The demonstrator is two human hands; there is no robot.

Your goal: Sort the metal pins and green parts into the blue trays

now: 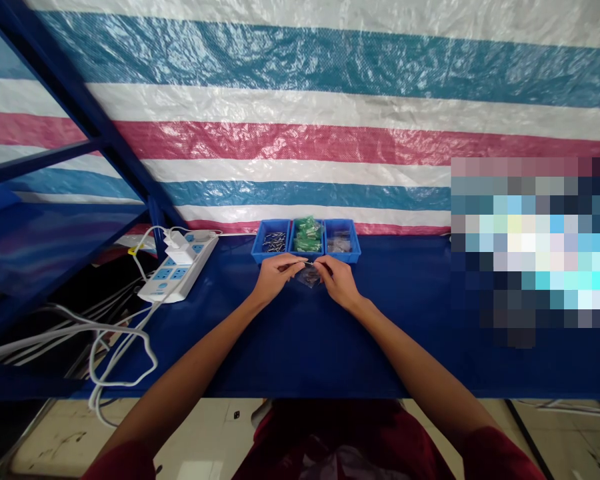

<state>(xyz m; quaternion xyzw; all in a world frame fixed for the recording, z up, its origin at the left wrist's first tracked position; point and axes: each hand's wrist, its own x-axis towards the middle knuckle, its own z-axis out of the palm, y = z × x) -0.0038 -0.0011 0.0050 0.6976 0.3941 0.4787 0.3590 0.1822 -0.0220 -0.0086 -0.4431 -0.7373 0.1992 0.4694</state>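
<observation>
Both hands meet just in front of three small blue bins. My left hand (275,277) and my right hand (336,279) are closed in a pinch at the top of a small clear plastic bag (309,277), which hangs between them above the table. A thin, pale, shiny bit shows between the fingertips, too small to tell whether it is the bag's edge or a separate piece. The left bin (256,251) holds dark and silvery screw-like pieces (275,241). Green packets (307,235) are heaped in the middle bin (292,248). Clear plastic bags (339,241) lie in the right bin (356,252).
A white power strip (173,277) with a plugged-in adapter (180,249) lies at the left of the blue table (300,353). White cables (125,347) loop over its left edge. A blue metal frame (87,127) stands left; a striped sheet (300,143) hangs behind. A pixelated patch covers the right.
</observation>
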